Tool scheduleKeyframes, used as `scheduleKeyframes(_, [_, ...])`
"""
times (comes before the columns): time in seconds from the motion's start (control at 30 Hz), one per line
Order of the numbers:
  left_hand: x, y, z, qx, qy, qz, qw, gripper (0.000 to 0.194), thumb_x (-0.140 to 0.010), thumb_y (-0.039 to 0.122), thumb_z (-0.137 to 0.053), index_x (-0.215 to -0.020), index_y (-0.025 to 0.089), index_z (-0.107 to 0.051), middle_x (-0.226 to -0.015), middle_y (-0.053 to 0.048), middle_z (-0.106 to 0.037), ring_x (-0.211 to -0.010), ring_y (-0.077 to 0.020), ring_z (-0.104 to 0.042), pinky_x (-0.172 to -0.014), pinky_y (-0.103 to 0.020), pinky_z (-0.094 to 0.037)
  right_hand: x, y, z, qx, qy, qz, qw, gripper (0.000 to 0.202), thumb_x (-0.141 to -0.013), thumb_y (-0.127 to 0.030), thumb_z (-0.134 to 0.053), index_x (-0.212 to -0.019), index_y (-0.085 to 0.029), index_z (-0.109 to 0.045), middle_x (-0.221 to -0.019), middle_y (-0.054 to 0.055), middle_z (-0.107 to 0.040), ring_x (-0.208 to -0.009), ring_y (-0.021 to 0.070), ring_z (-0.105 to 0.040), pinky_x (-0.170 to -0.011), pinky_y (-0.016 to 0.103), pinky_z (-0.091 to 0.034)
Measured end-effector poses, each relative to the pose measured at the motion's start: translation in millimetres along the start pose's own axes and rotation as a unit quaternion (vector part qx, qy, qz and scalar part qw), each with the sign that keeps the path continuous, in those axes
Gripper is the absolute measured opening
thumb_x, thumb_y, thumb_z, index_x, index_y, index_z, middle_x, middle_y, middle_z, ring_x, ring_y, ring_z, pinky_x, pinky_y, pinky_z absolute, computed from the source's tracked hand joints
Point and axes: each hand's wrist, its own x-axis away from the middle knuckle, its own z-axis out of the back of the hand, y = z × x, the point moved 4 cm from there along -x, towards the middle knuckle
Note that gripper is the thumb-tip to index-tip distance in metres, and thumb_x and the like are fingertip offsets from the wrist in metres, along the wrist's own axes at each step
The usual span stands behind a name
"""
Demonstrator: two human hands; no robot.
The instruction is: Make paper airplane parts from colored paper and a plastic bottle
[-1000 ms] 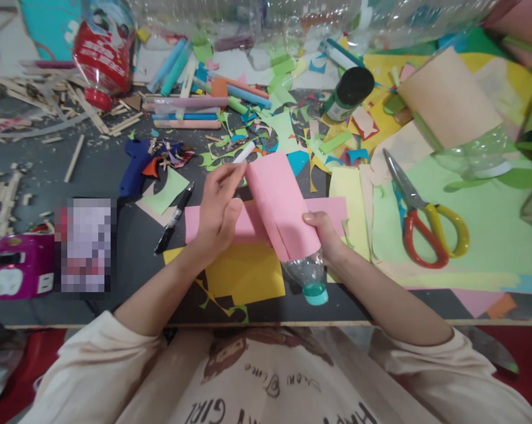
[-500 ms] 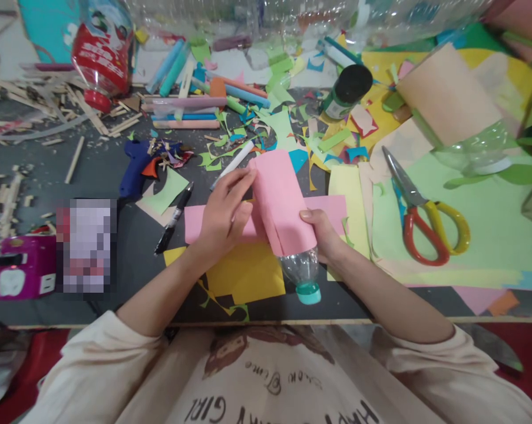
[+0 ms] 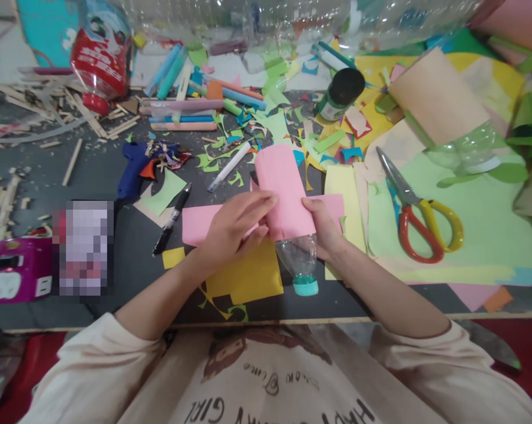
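A clear plastic bottle (image 3: pixel 298 259) with a teal cap (image 3: pixel 306 286) points its neck toward me, and pink paper (image 3: pixel 283 188) is wrapped around its body. My right hand (image 3: pixel 327 227) grips the wrapped bottle from the right side, thumb on top of the paper. On the left, my left hand (image 3: pixel 239 221) lies against the paper with its fingers stretched out, fingertips touching the wrap near its side edge. Beneath the bottle lie a pink paper strip (image 3: pixel 199 222) and a yellow sheet (image 3: pixel 243 277).
Scissors (image 3: pixel 420 221) rest on green paper at right, near another bottle wrapped in beige paper (image 3: pixel 438 94). A blue glue gun (image 3: pixel 133 171), a black pen (image 3: pixel 172 219) and a white marker (image 3: pixel 229 166) lie at left. Paper scraps (image 3: pixel 274 126) litter the middle.
My left hand has slid from the upper part of the pink wrap down toward the bottle's neck end. The bottle has shifted slightly away from me, still in my right hand.
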Motion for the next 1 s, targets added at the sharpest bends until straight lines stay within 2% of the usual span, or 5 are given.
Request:
scheduleKeyframes(0.23, [3.8,10.6,-0.9,0.068,0.044,-0.117,0.99,0.043,-0.096,0.034,-0.042,-0.135,0.018,-0.053,-0.116,-0.014,-0.071,-0.112,-0.0211,-0.067,-0.092,-0.035,-0.058,-0.2,-3.8,3.8,0.001,0.002,0.039,0.999,0.048,-0.071,-0.053,-0.066,-0.105,-0.019,-0.063,-0.1,0.009,-0.075,-0.112,0.029,-0.065,-0.092,0.044,-0.057])
scheduleKeyframes(0.47, [5.0,13.3,-3.5,0.058,0.039,-0.153,0.986,0.045,-0.098,0.032,-0.037,-0.136,0.014,-0.053,-0.114,-0.013,-0.072,-0.112,-0.0189,-0.067,-0.098,-0.031,-0.055,-0.1,-5.3,4.2,-0.006,-0.011,0.02,1.0,0.052,-0.071,-0.058,-0.064,-0.106,-0.019,-0.063,-0.1,0.009,-0.075,-0.111,0.0286,-0.065,-0.094,0.045,-0.057])
scheduleKeyframes(0.7, [2.0,0.3,1.3,0.006,0.026,-0.023,0.999,0.043,-0.102,0.034,-0.032,-0.138,0.021,-0.051,-0.13,-0.012,-0.064,-0.122,-0.0201,-0.06,-0.1,-0.036,-0.052,2.8,-5.2,-3.5,0.001,-0.071,-0.022,0.997,0.059,-0.069,-0.057,-0.064,-0.113,-0.019,-0.057,-0.098,0.01,-0.074,-0.107,0.0296,-0.067,-0.091,0.048,-0.057])
scheduleKeyframes(0.87, [-1.1,-14.0,8.0,-0.018,0.056,0.079,0.995,0.04,-0.102,0.032,-0.035,-0.138,0.025,-0.052,-0.134,-0.009,-0.06,-0.126,-0.0187,-0.056,-0.109,-0.033,-0.045,6.4,-0.8,-2.1,0.04,-0.05,-0.059,0.996,0.057,-0.065,-0.058,-0.065,-0.106,-0.019,-0.06,-0.092,0.011,-0.075,-0.1,0.0308,-0.07,-0.085,0.048,-0.059])
scheduleKeyframes(1.0, [-3.1,-21.9,7.6,-0.025,0.064,0.121,0.99,0.041,-0.102,0.039,-0.031,-0.136,0.031,-0.053,-0.133,-0.006,-0.059,-0.125,-0.0194,-0.056,-0.107,-0.039,-0.046,6.0,-2.6,2.4,0.059,-0.028,-0.048,0.997,0.057,-0.063,-0.061,-0.067,-0.101,-0.018,-0.063,-0.084,0.011,-0.074,-0.098,0.0321,-0.07,-0.082,0.048,-0.06])
